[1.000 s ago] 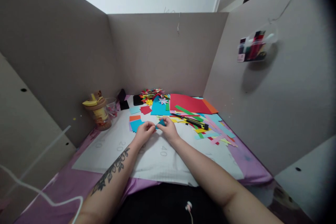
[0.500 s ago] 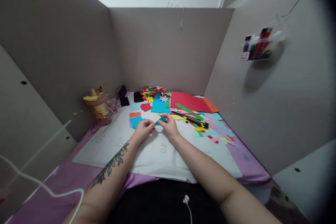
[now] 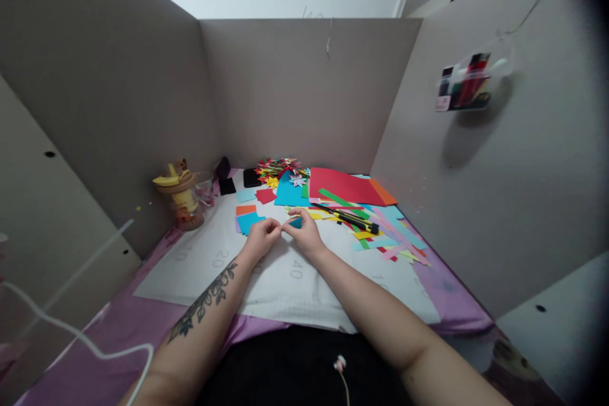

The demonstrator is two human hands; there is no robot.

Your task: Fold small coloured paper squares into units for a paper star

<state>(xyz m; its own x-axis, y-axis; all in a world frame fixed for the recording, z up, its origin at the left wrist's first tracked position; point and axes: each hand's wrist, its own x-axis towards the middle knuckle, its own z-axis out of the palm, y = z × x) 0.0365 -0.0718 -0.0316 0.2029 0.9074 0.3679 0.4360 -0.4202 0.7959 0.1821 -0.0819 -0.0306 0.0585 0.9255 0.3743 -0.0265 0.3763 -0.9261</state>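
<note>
A small folded piece of blue paper (image 3: 295,222) sits between the thumb and fingers of my right hand (image 3: 308,235). My left hand (image 3: 263,238) is closed in a pinch at the left end of that paper, its fingertips almost meeting my right thumb; the pinched edge itself is hidden. Both hands are just above the white mat. Just beyond my left hand lie cut squares of blue paper (image 3: 249,222) and orange paper (image 3: 246,209). Farther back are a red paper square (image 3: 265,196) and a pale blue square (image 3: 246,195).
A yellow-and-black utility knife (image 3: 354,221) lies on coloured paper strips (image 3: 387,238) at the right. Red sheets (image 3: 342,185) and a pile of folded paper stars (image 3: 280,168) are at the back. A brown-lidded cup (image 3: 184,200) stands left. Grey panels (image 3: 309,89) enclose the table.
The blue paper has turned in my fingers and shows less of itself. My right thumb has come closer to my left fingertips. The view has shifted slightly.
</note>
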